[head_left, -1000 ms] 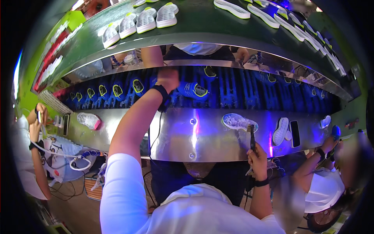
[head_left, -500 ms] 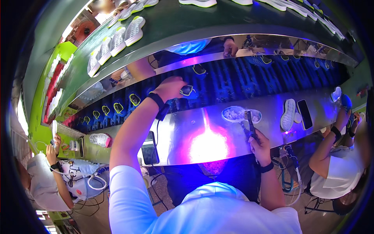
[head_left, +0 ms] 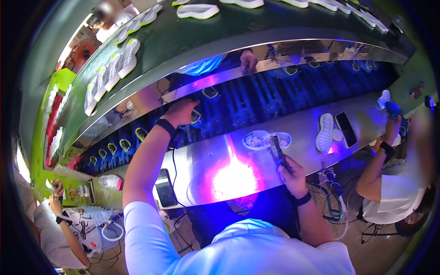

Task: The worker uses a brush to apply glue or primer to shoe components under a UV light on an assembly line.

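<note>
The left hand reaches far over the blue belt, fingers curled on a sole — whether gripped, I cannot tell. The right hand, nearer, wraps a brush beside a dish.

White short-sleeved shirt, dark band on each wrist.

I'm on a shoe factory line: white soles ride the green conveyor above, a blue belt carries more parts, and co-workers sit along the steel workbench beside me.
</note>
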`<action>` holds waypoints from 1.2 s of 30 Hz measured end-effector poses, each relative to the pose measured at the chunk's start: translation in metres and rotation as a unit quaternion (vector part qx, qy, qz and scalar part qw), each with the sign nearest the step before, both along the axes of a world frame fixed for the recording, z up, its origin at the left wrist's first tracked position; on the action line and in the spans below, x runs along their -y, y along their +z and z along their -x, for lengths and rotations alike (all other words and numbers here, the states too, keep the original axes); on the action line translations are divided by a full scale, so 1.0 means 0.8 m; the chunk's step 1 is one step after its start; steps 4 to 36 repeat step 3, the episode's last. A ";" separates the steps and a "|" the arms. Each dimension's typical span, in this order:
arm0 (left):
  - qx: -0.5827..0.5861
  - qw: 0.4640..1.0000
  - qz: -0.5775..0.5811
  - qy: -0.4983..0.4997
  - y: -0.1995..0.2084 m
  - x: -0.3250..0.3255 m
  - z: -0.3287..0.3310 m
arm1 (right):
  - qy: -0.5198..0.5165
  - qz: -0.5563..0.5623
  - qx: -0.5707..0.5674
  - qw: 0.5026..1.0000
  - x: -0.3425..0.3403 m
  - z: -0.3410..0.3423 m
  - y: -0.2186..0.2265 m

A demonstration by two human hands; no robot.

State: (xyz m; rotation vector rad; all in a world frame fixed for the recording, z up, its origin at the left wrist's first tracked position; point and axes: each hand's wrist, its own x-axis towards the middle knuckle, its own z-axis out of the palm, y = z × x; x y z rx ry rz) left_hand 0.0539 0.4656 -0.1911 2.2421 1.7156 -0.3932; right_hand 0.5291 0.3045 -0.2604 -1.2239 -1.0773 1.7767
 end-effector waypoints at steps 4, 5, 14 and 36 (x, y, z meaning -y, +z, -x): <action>0.001 0.995 -0.057 0.079 0.007 -0.041 -0.026 | -0.007 -0.032 -0.009 0.999 0.001 0.001 -0.005; 0.001 0.995 -0.057 0.079 0.007 -0.041 -0.026 | -0.007 -0.032 -0.009 0.999 0.001 0.001 -0.005; 0.001 0.995 -0.057 0.079 0.007 -0.041 -0.026 | -0.007 -0.032 -0.009 0.999 0.001 0.001 -0.005; 0.001 0.995 -0.057 0.079 0.007 -0.041 -0.026 | -0.007 -0.032 -0.009 0.999 0.001 0.001 -0.005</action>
